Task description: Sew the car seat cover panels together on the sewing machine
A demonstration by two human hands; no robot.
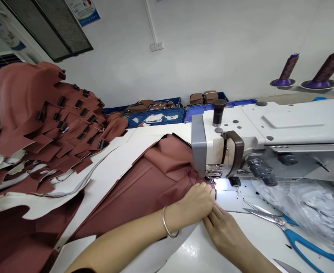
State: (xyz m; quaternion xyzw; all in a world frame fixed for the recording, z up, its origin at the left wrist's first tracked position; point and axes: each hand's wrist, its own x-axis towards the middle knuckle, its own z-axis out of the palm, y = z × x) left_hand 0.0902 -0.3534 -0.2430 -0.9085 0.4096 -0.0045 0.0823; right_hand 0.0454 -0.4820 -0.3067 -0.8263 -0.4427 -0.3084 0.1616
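Note:
A large reddish-brown leather-like piece [130, 189] with a white backing lies gathered on the left side of the sewing machine [235, 129]. Its edge runs under the lit needle area at the machine's head. My left hand [198, 203], a silver bangle at its wrist, has its fingers curled over the piece's edge just in front of the presser foot. Close against it, my right hand [223, 227] pinches the same edge from the near side. The fingertips of both hands meet, and the material between them is mostly hidden.
Brown pieces held with black clips [67, 117] are heaped at the left. Blue-handled scissors [294, 237] and a clear plastic bag [317, 208] lie at right. Blue crates [174, 117] stand along the wall. Two brown thread cones [330, 66] rise behind the machine.

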